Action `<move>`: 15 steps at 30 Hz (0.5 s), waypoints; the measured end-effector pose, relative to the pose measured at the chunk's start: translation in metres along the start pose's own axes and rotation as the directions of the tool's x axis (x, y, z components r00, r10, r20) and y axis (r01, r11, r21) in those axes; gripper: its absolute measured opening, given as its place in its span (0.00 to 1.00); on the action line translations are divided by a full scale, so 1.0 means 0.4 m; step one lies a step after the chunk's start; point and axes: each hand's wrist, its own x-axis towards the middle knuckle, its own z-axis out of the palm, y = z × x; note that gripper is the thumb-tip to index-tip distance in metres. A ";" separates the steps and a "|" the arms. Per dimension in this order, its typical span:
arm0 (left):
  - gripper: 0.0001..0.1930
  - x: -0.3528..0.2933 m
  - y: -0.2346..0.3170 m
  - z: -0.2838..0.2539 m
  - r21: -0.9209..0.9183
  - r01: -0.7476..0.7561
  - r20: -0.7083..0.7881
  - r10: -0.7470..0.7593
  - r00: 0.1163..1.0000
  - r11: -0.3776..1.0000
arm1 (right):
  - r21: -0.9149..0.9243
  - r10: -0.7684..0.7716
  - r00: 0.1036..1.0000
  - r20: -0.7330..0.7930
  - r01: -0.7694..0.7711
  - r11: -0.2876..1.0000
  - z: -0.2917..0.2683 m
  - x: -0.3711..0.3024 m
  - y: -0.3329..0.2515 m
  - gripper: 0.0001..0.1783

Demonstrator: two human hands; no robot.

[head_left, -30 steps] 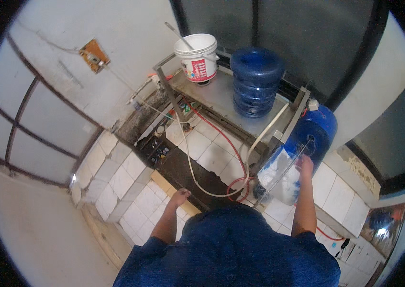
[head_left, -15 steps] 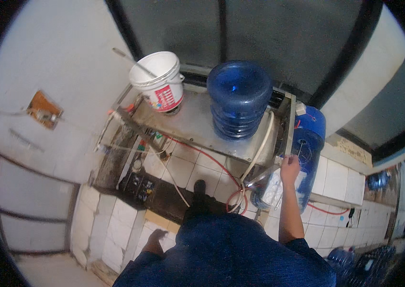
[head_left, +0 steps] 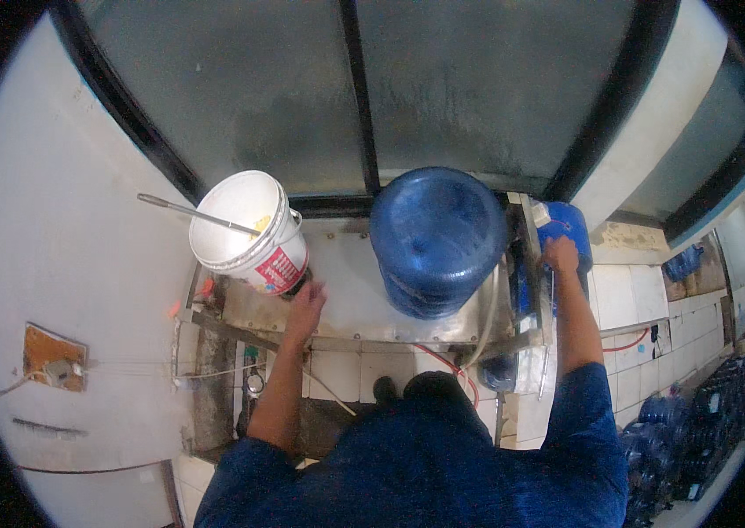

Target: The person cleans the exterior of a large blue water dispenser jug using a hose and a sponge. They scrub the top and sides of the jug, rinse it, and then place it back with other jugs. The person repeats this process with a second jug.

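Note:
My left hand (head_left: pixel 306 305) is over the metal table top (head_left: pixel 341 273), just right of the base of a white bucket (head_left: pixel 245 231). Its fingers are loosely apart and hold nothing that I can see. A long rod (head_left: pixel 201 214) leans out of the bucket. A large blue water jug (head_left: pixel 436 238) stands upside down on the table, between my hands. My right hand (head_left: pixel 560 255) is beyond the table's right end, over a blue tank (head_left: pixel 570 224). Its fingers are curled together; what they hold, if anything, is hidden.
A pale hose (head_left: pixel 488 312) runs down past the jug, and a red hose (head_left: pixel 451 359) lies below the table. Several blue jugs (head_left: pixel 663 440) stand at the lower right. Dark-framed glass panes (head_left: pixel 487 97) rise behind the table.
My left hand has risen from beside my body to the table near the bucket. My right hand has moved forward along the tank. The view has shifted, with the table now lower in it.

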 end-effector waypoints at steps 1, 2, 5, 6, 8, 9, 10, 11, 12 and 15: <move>0.20 0.065 0.204 -0.006 0.060 -0.059 0.006 0.058 0.998 0.996 | 0.154 0.027 0.986 0.167 -0.053 0.987 0.044 0.065 0.033 0.24; 0.20 0.106 0.324 -0.005 -0.019 -0.096 0.050 0.097 0.994 0.995 | 0.301 0.013 0.945 0.327 -0.117 0.946 0.085 0.134 0.060 0.23; 0.22 0.248 0.538 0.071 -0.163 -0.283 0.145 0.306 0.941 0.945 | 0.400 0.167 0.810 0.563 -0.444 0.802 0.213 0.276 0.144 0.12; 0.24 0.278 0.571 0.095 -0.055 -0.335 0.139 0.339 0.930 0.941 | 0.344 0.098 0.792 0.602 -0.368 0.864 0.239 0.298 0.127 0.12; 0.30 0.324 0.632 0.140 0.163 -0.300 0.141 0.279 0.950 0.940 | 0.239 -0.029 0.722 0.692 -0.191 0.952 0.295 0.302 0.100 0.12; 0.32 0.350 0.657 0.172 0.253 -0.227 0.142 0.196 0.970 0.940 | 0.185 -0.068 0.679 0.731 -0.101 0.978 0.311 0.289 0.117 0.12; 0.35 0.373 0.683 0.201 0.333 -0.153 0.129 0.116 0.985 0.930 | 0.127 -0.097 0.636 0.765 -0.001 0.992 0.309 0.287 0.142 0.13; 0.37 0.394 0.711 0.226 0.325 -0.122 0.150 0.076 0.986 0.938 | 0.084 -0.128 0.592 0.796 0.102 0.991 0.308 0.285 0.167 0.13; 0.39 0.410 0.738 0.248 0.316 -0.092 0.172 0.038 0.984 0.944 | 0.086 -0.178 0.592 0.786 0.181 0.980 0.314 0.265 0.191 0.14; 0.41 0.439 0.774 0.295 0.365 -0.002 0.137 -0.051 0.989 0.931 | 0.309 -0.375 0.760 0.530 0.239 0.921 0.349 0.116 0.192 0.17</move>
